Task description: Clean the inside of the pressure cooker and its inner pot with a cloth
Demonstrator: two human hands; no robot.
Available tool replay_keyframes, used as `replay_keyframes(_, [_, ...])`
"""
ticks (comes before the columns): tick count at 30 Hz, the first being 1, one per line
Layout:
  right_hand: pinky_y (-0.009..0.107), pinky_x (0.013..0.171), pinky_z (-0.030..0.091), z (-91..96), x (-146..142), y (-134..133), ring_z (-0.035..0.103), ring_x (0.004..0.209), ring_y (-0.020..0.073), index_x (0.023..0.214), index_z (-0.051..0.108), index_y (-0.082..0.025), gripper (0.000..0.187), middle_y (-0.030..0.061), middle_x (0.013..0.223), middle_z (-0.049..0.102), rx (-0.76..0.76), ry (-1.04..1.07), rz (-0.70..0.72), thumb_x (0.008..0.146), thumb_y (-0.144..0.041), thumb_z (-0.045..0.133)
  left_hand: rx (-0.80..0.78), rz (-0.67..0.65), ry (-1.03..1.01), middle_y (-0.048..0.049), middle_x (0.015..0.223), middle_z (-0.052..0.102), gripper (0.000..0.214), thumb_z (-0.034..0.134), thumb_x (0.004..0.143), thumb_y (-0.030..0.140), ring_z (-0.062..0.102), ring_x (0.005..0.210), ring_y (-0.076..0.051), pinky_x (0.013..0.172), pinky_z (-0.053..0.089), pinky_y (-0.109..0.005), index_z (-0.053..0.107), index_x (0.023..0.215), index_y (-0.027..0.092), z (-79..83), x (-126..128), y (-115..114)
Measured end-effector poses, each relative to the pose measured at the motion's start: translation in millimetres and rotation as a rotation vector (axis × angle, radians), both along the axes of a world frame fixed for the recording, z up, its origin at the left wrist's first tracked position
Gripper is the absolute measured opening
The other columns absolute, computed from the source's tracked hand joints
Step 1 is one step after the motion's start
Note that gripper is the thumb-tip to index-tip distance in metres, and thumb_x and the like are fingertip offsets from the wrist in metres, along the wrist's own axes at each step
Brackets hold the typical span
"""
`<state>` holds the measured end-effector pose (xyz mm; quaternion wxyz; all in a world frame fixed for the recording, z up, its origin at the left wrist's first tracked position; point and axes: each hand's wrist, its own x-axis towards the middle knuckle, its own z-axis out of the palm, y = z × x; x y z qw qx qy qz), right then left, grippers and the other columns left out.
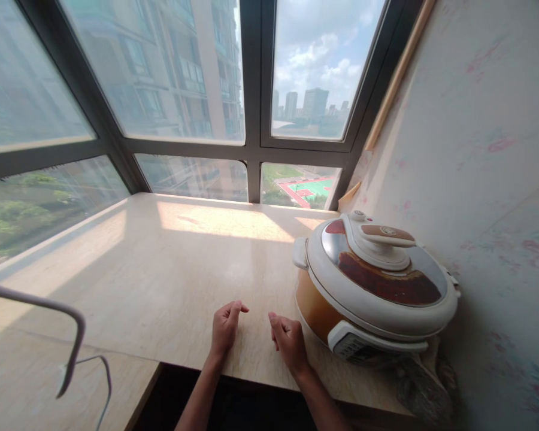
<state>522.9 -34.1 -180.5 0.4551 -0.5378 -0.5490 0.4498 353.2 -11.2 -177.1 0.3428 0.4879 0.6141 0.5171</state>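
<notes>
My left hand point(226, 329) and my right hand point(288, 341) hover side by side over the front of a beige stone window counter point(175, 269). Both have their fingers curled loosely inward, and I see nothing in either. A white and brown electric pressure cooker point(372, 281) with its lid closed sits just right of my right hand, tilted on a crumpled cloth point(424, 383). My right hand is close to the cooker's front panel without touching it.
A large bay window point(251, 78) runs behind and to the left of the counter. A pale patterned wall point(489, 149) stands on the right. A grey metal hook or rod point(72, 347) juts in at the lower left. The counter's front edge drops to a dark gap.
</notes>
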Motion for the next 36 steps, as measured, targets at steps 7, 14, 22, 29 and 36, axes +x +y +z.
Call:
replay_keyframes(7, [0.024, 0.058, 0.05, 7.2, 56, -57, 0.064, 0.06, 0.0152, 0.081, 0.069, -0.018, 0.044, 0.0053, 0.073, 0.068, 0.017, 0.038, 0.175, 0.092, -0.059, 0.056, -0.019, -0.003, 0.071, -0.0018, 0.05, 0.054, 0.047, 0.053, 0.083, 0.056, 0.053, 0.053, -0.018, 0.058, 0.044, -0.03, 0.071, 0.063, 0.018, 3.4, 2, 5])
replay_keyframes(14, [0.026, 0.078, 0.061, 55.5, 163, -109, 0.076, 0.087, 0.0224, 0.103, 0.081, -0.031, 0.02, 0.0077, 0.1, 0.078, 0.263, -0.251, -0.01, 0.087, -0.035, 0.07, -0.148, -0.102, -0.074, 0.0018, 0.045, 0.047, 0.051, 0.059, 0.073, 0.065, 0.044, 0.043, -0.015, 0.048, 0.037, -0.027, 0.072, 0.072, 0.015, 29.7, 47, 25])
replay_keyframes(22, [0.035, 0.085, 0.06, 93.9, 221, -77, 0.072, 0.099, 0.0273, 0.106, 0.075, -0.02, 0.046, 0.0114, 0.109, 0.076, 0.261, -0.121, -0.826, 0.08, -0.058, 0.07, -0.101, -0.34, -0.47, -0.001, 0.078, 0.062, 0.052, 0.063, 0.075, 0.065, 0.045, 0.043, -0.008, 0.038, 0.026, -0.02, 0.063, 0.093, 0.016, 108.2, 112, 40])
replay_keyframes(29, [0.042, 0.108, 0.047, 111.5, 228, -13, 0.057, 0.129, 0.0296, 0.123, 0.069, -0.022, 0.06, 0.0085, 0.131, 0.069, 0.21, 0.426, -0.7, 0.08, -0.065, 0.069, -0.092, -0.211, -0.627, 0.0076, 0.046, 0.037, 0.049, 0.067, 0.075, 0.06, 0.028, 0.037, -0.004, 0.038, 0.018, -0.018, 0.042, 0.063, 0.019, 128.2, 137, 53])
replay_keyframes(36, [0.04, 0.1, 0.053, 124.3, 224, 3, 0.065, 0.116, 0.0276, 0.118, 0.071, -0.02, 0.053, 0.0065, 0.118, 0.074, 0.231, 0.599, -0.708, 0.077, -0.055, 0.075, -0.013, -0.11, -0.693, 0.0091, 0.045, 0.036, 0.04, 0.074, 0.068, 0.044, 0.026, 0.037, -0.003, 0.037, 0.017, -0.017, 0.042, 0.063, 0.02, 128.4, 142, 54])
